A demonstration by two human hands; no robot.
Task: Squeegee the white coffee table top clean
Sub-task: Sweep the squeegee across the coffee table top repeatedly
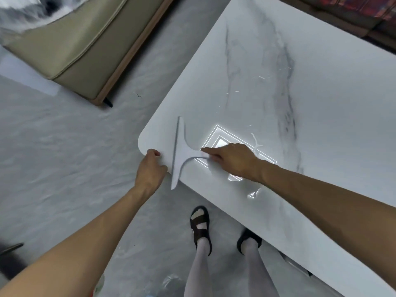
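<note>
The right hand [232,161] grasps the handle of a white squeegee [182,154], its forefinger stretched out along the top of the handle and the other fingers curled round it. Beyond the forefinger tip the squeegee widens to a long grey blade [176,144] that lies on the white coffee table [321,99], close to its rounded corner, with the near end of the blade jutting past the table edge. The left hand [150,168] sits at that same corner, just beside the blade; its thumb lies on the rim and its fingers are curled against the edge, but I cannot tell whether they clasp the edge or only rest there. Under and behind the right hand's knuckles a bright square reflection of a lamp [220,143] shines on the glossy top, and a thin wet streak [256,144] runs just beyond those knuckles. Below the hands, two feet in black sandals [200,227] stand on the grey floor [64,146]. A beige sofa [75,50] stands well away from the left fingers.
</note>
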